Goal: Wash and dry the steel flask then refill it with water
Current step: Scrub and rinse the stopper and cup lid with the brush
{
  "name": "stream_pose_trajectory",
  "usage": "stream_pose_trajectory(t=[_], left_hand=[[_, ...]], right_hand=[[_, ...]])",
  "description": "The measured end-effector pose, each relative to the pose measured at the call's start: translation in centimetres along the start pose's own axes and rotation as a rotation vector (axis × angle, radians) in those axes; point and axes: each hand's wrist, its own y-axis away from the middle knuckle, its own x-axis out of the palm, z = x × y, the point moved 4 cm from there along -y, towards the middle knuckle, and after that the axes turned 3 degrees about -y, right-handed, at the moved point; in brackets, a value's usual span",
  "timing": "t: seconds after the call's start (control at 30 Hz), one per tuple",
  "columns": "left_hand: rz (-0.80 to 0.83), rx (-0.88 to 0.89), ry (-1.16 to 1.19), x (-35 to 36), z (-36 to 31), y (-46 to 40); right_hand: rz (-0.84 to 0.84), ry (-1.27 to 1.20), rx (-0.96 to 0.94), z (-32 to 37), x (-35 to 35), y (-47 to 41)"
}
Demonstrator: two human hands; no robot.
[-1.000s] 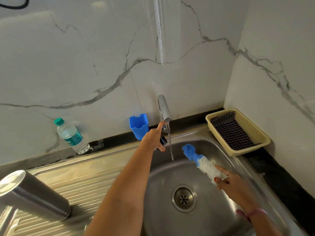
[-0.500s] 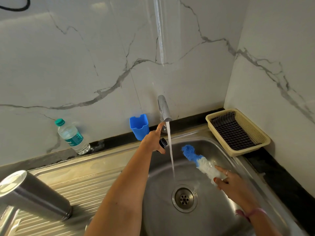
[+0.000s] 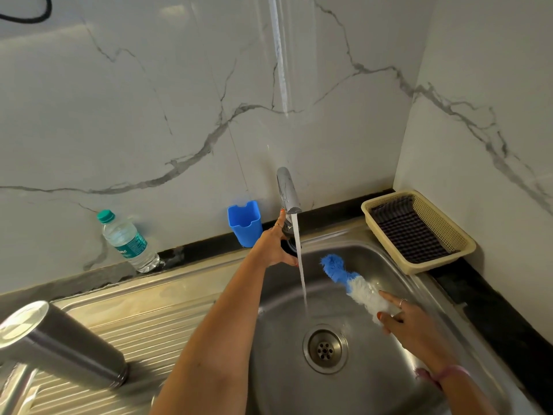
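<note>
I see a steel sink [image 3: 374,259] set in a black worktop [image 3: 484,298] under marble-veined wall tiles, with the tap [image 3: 288,190] running a steady stream. The steel flask [image 3: 59,345] lies tilted on the ribbed drainboard [image 3: 143,324] at my left. My left hand [image 3: 273,247] reaches straight out to the tap's base, forefinger raised along it; whether it grips the fitting I cannot tell. My right hand [image 3: 410,322] pinches the white end of a blue-and-white bottle brush [image 3: 350,280] lying in the basin.

Soft even light, wall [image 3: 179,100] glare, wide-angle edge distortion
</note>
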Motion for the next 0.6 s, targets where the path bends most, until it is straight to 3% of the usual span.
stream_pose_trajectory(t=[0.6], left_hand=[[-0.001,-0.016,0.085,0.1,-1.2,1.4]], right_hand=[[-0.003,0.013,-0.013,0.3,-0.3,0.8]])
